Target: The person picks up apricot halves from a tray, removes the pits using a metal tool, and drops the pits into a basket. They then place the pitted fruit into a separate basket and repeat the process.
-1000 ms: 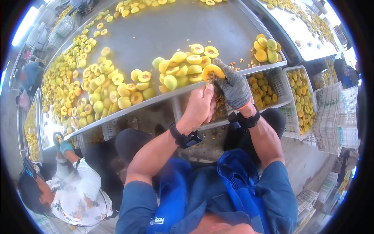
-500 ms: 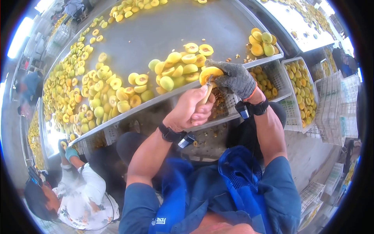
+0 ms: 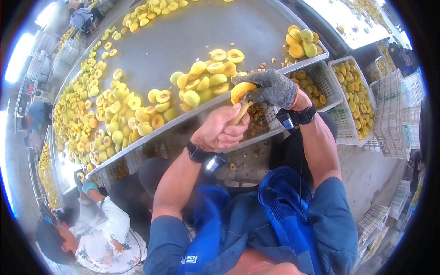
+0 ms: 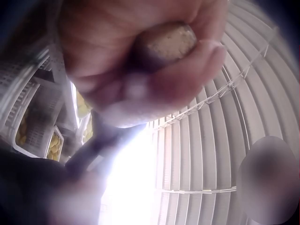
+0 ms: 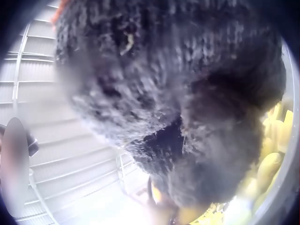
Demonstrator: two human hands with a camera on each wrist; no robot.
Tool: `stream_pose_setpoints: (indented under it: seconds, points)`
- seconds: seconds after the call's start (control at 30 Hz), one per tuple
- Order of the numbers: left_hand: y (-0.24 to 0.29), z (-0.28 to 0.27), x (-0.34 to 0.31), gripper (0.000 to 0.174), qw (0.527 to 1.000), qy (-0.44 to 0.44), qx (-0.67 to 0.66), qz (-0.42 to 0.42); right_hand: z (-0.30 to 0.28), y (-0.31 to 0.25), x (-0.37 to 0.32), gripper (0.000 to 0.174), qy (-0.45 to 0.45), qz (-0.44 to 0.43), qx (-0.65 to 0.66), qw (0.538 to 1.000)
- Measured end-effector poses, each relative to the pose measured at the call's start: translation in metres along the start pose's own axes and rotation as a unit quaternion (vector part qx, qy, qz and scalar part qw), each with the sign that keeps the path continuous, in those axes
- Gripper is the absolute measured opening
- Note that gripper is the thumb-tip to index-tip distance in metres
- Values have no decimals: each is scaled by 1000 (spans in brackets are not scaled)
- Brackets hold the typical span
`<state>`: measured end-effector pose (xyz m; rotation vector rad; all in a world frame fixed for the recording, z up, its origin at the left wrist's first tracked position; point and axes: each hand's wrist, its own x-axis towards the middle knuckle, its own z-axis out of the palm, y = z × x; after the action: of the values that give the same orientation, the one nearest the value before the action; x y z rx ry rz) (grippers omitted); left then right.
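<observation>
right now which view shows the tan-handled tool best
The head view: it shows the tan-handled tool running from the left hand to the fruit. The left wrist view shows only its handle end; the right wrist view doesn't show it clearly.

glove point(image 3: 275, 89): mottled grey | cuff point(image 3: 296, 97): orange | held fruit point(image 3: 241, 92): orange-yellow | tool handle point(image 3: 239, 115): tan | tabletop point(image 3: 183, 41): grey | stacked crates point(image 3: 388, 110): white

1. A person in a white shirt with a floral print point(image 3: 110, 231) is just beside the near left corner of the grey metal tabletop point(image 3: 201, 27).
2. Past the near right corner, a tall stack of white perforated plastic crates point(image 3: 392, 114) stands on the floor.
3. Beyond the right edge lies a second, brightly glaring table point(image 3: 350, 23), strewn with yellow fruit.
4. A pale ribbed roof with thin metal bars point(image 4: 206, 154) arches overhead.
</observation>
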<state>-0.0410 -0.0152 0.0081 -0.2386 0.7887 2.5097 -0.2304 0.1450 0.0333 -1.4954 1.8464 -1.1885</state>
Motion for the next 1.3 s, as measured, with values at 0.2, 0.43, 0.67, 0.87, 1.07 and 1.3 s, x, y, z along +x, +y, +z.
stream_pose_setpoints:
  seconds: [0.2,0.43,0.67,0.87,1.07,1.3]
  points:
    - [-11,-23,7,43,985,-145,-88,-19,-4,10,-2,48,-14,-77,11,997]
    - [-11,-26,3,44,976,-185,-113,-7,4,41,-7,50,1,148,270,951]
    - [-18,-19,4,47,848,302,431,56,-29,27,-37,43,127,221,39,966]
    - [-26,-19,2,42,825,322,439,151,-81,77,-92,53,119,264,-384,876]
    - [-22,-8,-4,42,815,321,437,203,-39,57,-30,38,216,231,-321,893]
    - [-21,-7,-9,47,748,337,526,224,17,67,98,42,16,248,-380,891]
